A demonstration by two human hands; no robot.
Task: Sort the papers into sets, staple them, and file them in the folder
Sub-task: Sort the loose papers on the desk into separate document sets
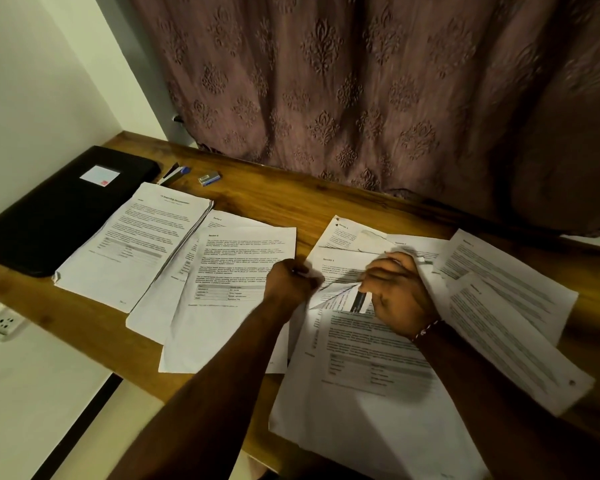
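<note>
Printed white papers cover the wooden desk [291, 199]. A thick stack [136, 244] lies at the left beside the shut black folder [59, 206]. Loose sheets [232, 271] overlap in the middle. Several more sheets [371, 358] spread at the right. My left hand [291, 277] pinches the edge of a sheet in the right pile. My right hand [395, 296] grips lifted, curling pages of that same pile. A stapler [174, 174] lies behind the thick stack, mostly hidden by it. A small staple box [209, 178] sits next to it.
A patterned purple curtain [361, 91] hangs along the back of the desk. White wall stands to the left, with a socket [2, 323] below desk level. Bare wood shows between the staple box and the right-hand papers.
</note>
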